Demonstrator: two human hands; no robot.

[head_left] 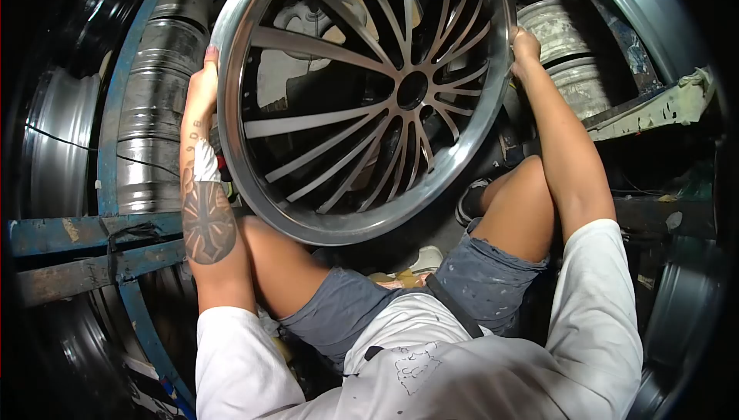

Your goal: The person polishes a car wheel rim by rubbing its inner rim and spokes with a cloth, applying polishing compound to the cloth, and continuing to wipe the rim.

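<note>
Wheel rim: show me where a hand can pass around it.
Gaps between the spokes of the wheel rim are open. Both edges are taken by the left hand and right hand. Below, the knees crowd it; stacked rims crowd the left.

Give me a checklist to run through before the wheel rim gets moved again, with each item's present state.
1. Left hand on the wheel rim edge: ok.
2. Right hand on the opposite edge: ok.
3. Grip firm all round: cannot tell, fingers wrap behind the lip.
4. Rim lifted off the knees: ok, it sits above them.
5. Stacked rims at left stand off the held one: cannot tell.
6. Floor beneath free: cannot tell, hidden.
</note>
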